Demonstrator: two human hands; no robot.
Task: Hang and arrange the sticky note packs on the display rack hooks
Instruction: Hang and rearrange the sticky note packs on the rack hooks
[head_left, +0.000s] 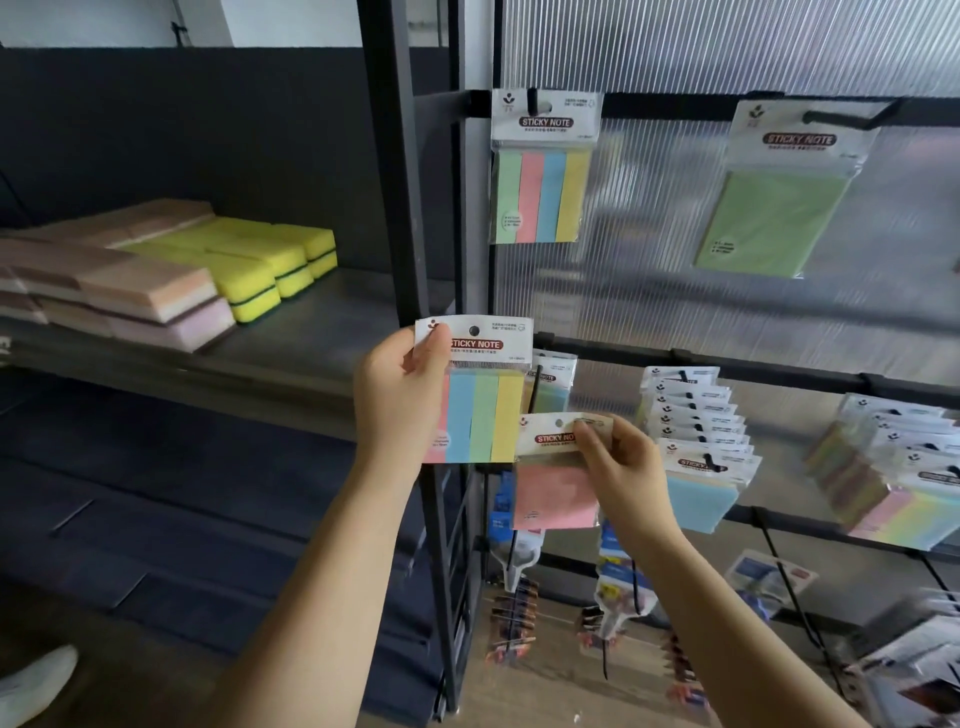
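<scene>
Two sticky note packs in hand, one per hand, in front of the display rack

The left hand (400, 405) pinches a striped pack (480, 400) by the left edge of its glossy white header card, thumb across the front, likely keeping the punched hole free for a hook; the right hand (623, 467) pinches the header of a pink pack (556, 493) between thumb and curled fingers, at about 4 o'clock of the first. At 12 o'clock a matching striped pack (540, 171) hangs on a black hook; a green pack (779, 208) hangs at 2 o'clock. Crowded hooks of packs (696, 431) sit at 3 o'clock against the ribbed translucent panel (727, 47). Soft yellow sponges (270, 265) lie on the dark shelf at 10 o'clock
</scene>
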